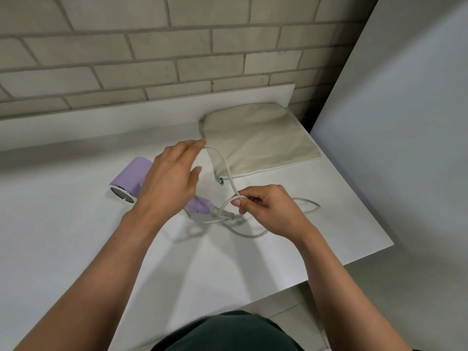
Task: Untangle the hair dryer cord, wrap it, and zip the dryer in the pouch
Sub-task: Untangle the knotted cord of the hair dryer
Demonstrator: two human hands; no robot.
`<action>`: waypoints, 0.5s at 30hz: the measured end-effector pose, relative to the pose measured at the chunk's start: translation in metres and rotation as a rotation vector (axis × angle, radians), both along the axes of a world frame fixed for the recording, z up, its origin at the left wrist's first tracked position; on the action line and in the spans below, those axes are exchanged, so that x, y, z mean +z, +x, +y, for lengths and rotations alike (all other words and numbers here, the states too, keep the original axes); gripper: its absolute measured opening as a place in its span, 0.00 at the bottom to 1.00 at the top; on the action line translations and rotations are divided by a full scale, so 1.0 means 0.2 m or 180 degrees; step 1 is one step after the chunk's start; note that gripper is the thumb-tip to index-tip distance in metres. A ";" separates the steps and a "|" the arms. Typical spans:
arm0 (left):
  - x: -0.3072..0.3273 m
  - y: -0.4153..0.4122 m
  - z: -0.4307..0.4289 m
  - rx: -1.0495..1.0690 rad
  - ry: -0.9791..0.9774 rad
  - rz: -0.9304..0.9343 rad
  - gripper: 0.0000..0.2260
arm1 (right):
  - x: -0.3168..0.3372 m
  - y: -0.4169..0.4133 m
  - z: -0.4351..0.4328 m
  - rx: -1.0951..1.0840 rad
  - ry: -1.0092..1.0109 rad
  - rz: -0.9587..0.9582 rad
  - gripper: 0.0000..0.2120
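Observation:
A lilac hair dryer lies on the white table, its chrome nozzle end facing me and its handle pointing right. Its grey-white cord loops around the handle's base and arcs up toward the pouch. My right hand pinches a loop of the cord just right of the handle. My left hand hovers over the dryer with fingers spread; the cord's upper stretch meets its fingertips, and whether they hold it is hidden. A beige fabric pouch lies flat behind, with a green zip pull at its near left corner.
A brick wall runs along the table's far edge. A pale panel stands to the right of the table. The table's right edge slants away just beyond my right hand. My dark clothing shows at the bottom.

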State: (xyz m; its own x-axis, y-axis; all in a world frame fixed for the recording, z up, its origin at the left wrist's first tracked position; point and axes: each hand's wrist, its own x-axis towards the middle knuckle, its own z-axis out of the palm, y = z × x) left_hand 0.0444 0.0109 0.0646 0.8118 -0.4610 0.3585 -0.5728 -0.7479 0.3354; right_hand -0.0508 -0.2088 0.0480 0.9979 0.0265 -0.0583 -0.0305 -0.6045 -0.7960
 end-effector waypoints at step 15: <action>-0.01 -0.01 -0.05 -0.0977 0.0621 -0.0606 0.18 | 0.03 -0.01 -0.02 0.0091 0.0057 -0.0159 0.09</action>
